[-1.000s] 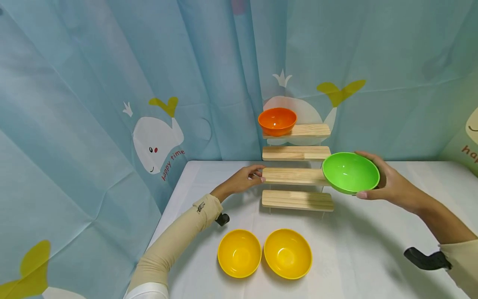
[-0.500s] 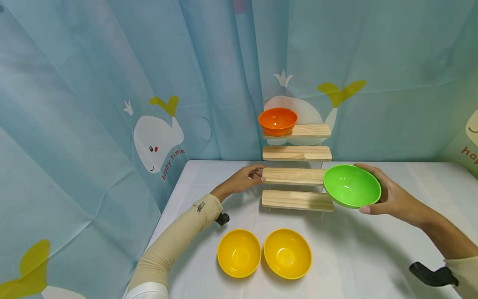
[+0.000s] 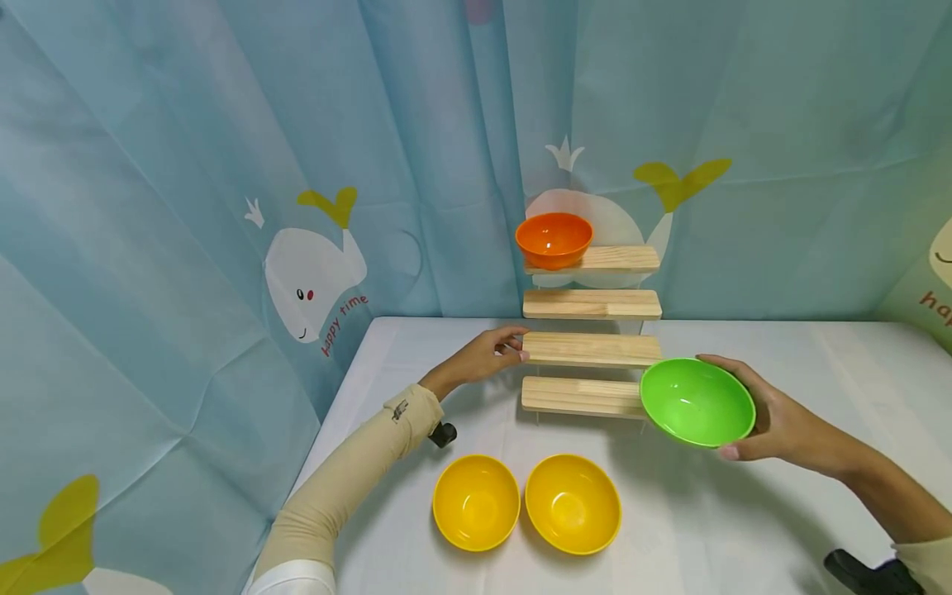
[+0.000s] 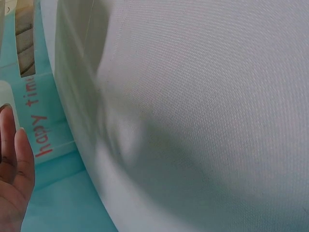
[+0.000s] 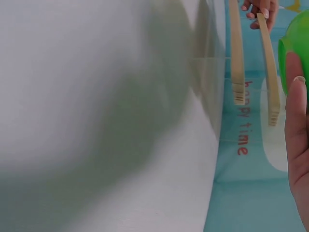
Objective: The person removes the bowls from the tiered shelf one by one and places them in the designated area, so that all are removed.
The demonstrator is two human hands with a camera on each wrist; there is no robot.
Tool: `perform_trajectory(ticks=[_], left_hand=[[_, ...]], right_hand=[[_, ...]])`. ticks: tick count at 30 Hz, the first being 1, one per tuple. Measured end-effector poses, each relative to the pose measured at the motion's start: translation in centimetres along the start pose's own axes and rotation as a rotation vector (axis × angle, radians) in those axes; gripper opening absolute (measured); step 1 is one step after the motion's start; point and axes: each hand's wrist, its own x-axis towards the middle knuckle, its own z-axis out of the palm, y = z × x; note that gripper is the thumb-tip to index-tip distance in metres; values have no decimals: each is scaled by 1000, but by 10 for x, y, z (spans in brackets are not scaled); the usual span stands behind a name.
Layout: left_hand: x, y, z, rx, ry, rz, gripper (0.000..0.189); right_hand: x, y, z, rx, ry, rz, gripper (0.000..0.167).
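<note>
Green bowl (image 3: pixel 687 402) hangs in my right hand (image 3: pixel 777 421), thumb and fingers gripping its right side, near the lowest board's (image 3: pixel 580 397) right end. My left hand (image 3: pixel 483 355) pinches the second-lowest board (image 3: pixel 591 349). I expect light, stiff, slightly slippery plastic, best held just under the rim.

Your left arm (image 3: pixel 357 471) reaches from the near left toward the middle, slanting far and right. Your left hand (image 3: pixel 485 356) pinches, left thumb (image 3: pixel 515 359) near, left fingers (image 3: pixel 509 333) far and curled. Your right arm (image 3: pixel 881 479) slants in from the near right; your right hand (image 3: pixel 777 420) grips, right thumb (image 3: pixel 736 452) near, right fingers (image 3: pixel 723 362) far.
</note>
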Motion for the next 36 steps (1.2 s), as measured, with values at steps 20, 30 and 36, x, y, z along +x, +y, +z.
perform_trajectory(ticks=[20,30,36], left_hand=[[1,0,0,4,-5,8,60],[1,-1,-1,4,-4,12,59],[2,0,-1,10,-1,13,58]], right_hand=[[-12,18,17,83,-169,21,99],[-18,26,28,136,-254,24,97],[-21,30,34,165,-289,36,98]])
